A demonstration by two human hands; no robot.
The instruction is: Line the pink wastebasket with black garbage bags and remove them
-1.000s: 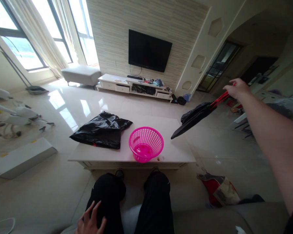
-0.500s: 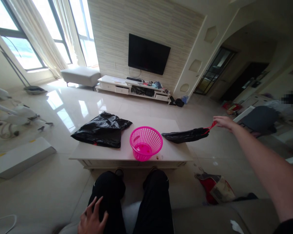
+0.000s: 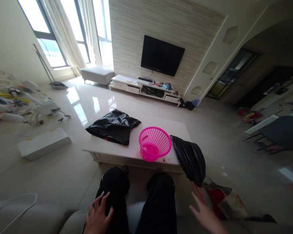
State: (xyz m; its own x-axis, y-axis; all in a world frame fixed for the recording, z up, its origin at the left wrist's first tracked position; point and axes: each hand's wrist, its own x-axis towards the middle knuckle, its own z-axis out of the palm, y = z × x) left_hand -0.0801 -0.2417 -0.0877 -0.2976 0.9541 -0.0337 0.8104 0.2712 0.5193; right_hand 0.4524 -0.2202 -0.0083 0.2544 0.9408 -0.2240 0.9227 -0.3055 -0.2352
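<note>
My left hand (image 3: pixel 98 213) rests on my left thigh, its fingers spread and holding nothing. My right hand (image 3: pixel 203 210), slightly blurred, is low on the right with thumb and fingers apart. Close to its fingertips hang the red drawstrings (image 3: pixel 197 190) of a black plastic garbage bag (image 3: pixel 190 159). That bag lies partly on the white table (image 3: pixel 134 136) and droops over its right end. A pink perforated plastic basket (image 3: pixel 154 144) stands near the table's front edge. On the table's left part, a second black garbage bag (image 3: pixel 113 126) lies spread out, crumpled.
A white box (image 3: pixel 45 143) lies on the floor to the left, near a pile of white items (image 3: pixel 39 104). Beside the table's right end, a red and beige bag (image 3: pixel 227 200) sits on the floor. A dark chair (image 3: pixel 280 133) stands farther right.
My right hand has come down and back toward me; its grip on the red drawstring has opened. The right bag now droops off the table's end. My view has turned slightly left.
</note>
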